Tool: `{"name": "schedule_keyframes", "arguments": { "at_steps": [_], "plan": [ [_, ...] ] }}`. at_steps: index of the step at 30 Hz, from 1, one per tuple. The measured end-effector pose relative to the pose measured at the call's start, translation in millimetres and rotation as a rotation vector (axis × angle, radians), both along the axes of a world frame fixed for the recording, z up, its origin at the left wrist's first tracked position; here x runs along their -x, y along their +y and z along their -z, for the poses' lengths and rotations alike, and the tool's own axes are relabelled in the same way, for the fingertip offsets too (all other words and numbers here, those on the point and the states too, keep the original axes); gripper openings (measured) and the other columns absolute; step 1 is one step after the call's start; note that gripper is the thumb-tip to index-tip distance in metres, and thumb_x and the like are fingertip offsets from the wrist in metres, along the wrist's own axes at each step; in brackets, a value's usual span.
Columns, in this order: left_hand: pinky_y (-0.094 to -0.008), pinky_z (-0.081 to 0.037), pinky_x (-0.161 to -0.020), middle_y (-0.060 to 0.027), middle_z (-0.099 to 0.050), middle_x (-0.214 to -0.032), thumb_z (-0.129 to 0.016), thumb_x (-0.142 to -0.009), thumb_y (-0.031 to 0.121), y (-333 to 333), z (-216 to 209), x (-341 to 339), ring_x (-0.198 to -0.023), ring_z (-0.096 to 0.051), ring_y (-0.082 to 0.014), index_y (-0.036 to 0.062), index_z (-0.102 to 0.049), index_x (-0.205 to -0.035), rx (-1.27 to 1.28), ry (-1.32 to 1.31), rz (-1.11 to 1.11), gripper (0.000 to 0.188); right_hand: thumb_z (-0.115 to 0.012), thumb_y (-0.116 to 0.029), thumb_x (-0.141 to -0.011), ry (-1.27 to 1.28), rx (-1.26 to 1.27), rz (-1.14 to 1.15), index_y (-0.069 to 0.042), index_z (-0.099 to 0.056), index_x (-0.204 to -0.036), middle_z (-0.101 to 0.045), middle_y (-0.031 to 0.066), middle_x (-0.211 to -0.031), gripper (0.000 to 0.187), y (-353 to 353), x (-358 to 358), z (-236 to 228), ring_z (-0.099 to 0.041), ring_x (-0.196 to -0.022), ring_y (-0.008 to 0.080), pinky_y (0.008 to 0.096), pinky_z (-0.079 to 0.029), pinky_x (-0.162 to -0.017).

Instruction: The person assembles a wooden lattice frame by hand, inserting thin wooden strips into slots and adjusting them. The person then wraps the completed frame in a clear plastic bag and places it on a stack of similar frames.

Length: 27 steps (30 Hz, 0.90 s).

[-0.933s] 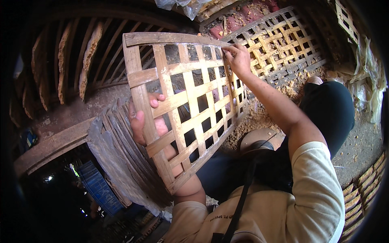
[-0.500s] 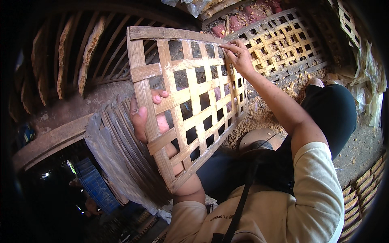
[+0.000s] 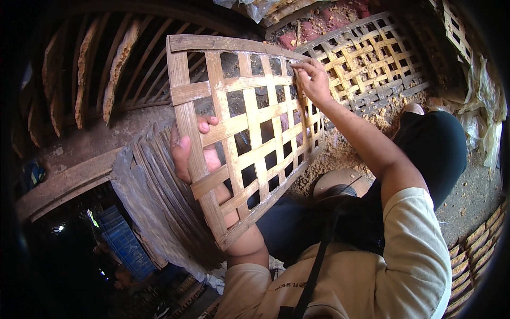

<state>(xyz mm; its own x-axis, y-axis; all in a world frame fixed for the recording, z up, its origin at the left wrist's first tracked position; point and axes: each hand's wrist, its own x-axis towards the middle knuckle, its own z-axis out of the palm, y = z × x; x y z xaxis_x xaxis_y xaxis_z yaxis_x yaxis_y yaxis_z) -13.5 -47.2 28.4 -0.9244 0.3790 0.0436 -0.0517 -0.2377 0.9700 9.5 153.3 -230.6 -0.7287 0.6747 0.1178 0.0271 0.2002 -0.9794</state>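
Observation:
A woven bamboo tray (image 3: pixel 253 126), an open lattice of flat strips in a wooden border, is held up tilted before me. My left hand (image 3: pixel 183 154) is closed round its left border, with the thumb in front and fingertips showing through a gap. My right hand (image 3: pixel 314 81) is at the tray's far upper right part, fingers bent and pressed together in a pinch. Whatever lies between those fingertips is too small to make out. A second woven tray (image 3: pixel 366 56), with yellowish crumbs on its strips, lies beyond my right hand.
Crumbs (image 3: pixel 353 146) cover the floor beneath the trays. Slatted racks (image 3: pixel 114 69) stand at the left, above a stack of thin boards (image 3: pixel 172 196). A blue crate (image 3: pixel 125 242) is at lower left. Plastic sheeting (image 3: pixel 481 106) hangs at right, and more slatted pieces (image 3: pixel 481 250) lie at lower right.
My right hand has drawn slightly down and right at the tray's upper edge, its fingers now more curled. My left hand keeps its hold, and the tray has barely shifted.

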Motion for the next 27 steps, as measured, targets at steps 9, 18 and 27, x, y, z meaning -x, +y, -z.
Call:
{"name": "schedule_keyframes", "arguments": {
  "at_steps": [9,18,27],
  "plan": [
    [-0.0434,-0.044,-0.092,-0.0140,-0.054,-0.087,-0.053,-0.081,0.030,-1,2,2,-0.096,-0.055,-0.0283,-0.0030,-0.051,-0.097,-0.009,-0.003,-0.003,0.037,-0.057,-0.009,-0.085,-0.016,-0.135,0.102,-0.004,-0.069,-0.111,-0.062,0.0123,-0.103,0.029,-23,10,-25,-0.058,-0.100,0.0259,0.0344,-0.044,-0.092],
    [-0.0421,-0.047,-0.091,-0.0149,-0.054,-0.087,-0.054,-0.081,0.029,4,-1,1,-0.096,-0.056,-0.0281,-0.0050,-0.050,-0.101,-0.055,-0.040,0.003,0.040,-0.051,-0.009,-0.088,-0.019,0.252,0.166,-0.004,-0.069,-0.109,-0.064,0.0150,-0.106,0.028,-21,12,-38,-0.060,-0.101,0.0276,0.0339,-0.045,-0.093],
    [-0.0426,-0.045,-0.091,-0.0154,-0.055,-0.087,-0.052,-0.083,0.028,6,1,1,-0.095,-0.056,-0.0282,-0.0042,-0.051,-0.098,-0.013,0.000,0.031,0.036,-0.057,-0.009,-0.081,0.123,-0.375,0.077,-0.017,-0.071,-0.108,-0.061,0.0063,-0.104,0.032,2,8,-39,-0.055,-0.097,0.0262,0.0375,-0.045,-0.089]
  ]
}}
